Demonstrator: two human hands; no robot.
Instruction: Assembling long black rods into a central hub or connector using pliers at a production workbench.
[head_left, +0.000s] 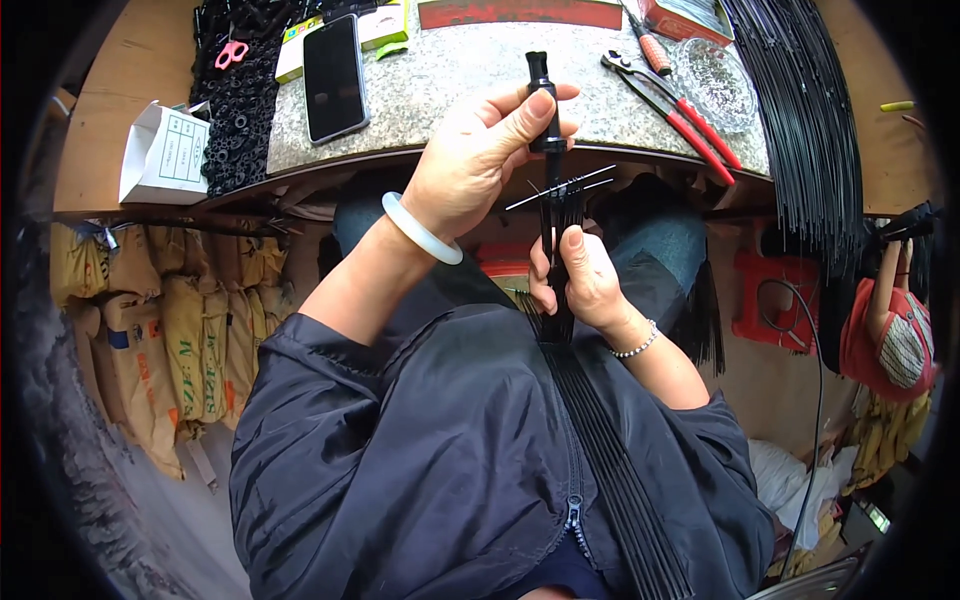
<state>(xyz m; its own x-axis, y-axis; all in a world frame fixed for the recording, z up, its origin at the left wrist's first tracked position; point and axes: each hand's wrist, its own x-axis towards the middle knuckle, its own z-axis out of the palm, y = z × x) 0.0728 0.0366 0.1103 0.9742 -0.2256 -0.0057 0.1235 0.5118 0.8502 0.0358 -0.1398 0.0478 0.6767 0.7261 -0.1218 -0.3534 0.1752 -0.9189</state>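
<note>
Above my lap, my left hand (480,155) is closed around the ringed black plastic fitting (539,72) at the top of what looks like an umbrella frame. Just below it my right hand (585,275) pinches a bundle of thin black ribs (565,220), thumb on top. Several rib ends fan out sideways between the hands, a few of them shiny. Long black rods (610,450) run from beneath my right hand down over my dark jacket. My fingers hide where the ribs join.
On the speckled worktop (450,70) lie a phone (336,80), red-handled pliers (690,130), a screwdriver (652,50) and a glass dish (715,85). Small black parts (235,130), pink scissors (231,53) and a white box (168,158) are left. Black rods (810,120) hang right; another person's arm (885,285) shows.
</note>
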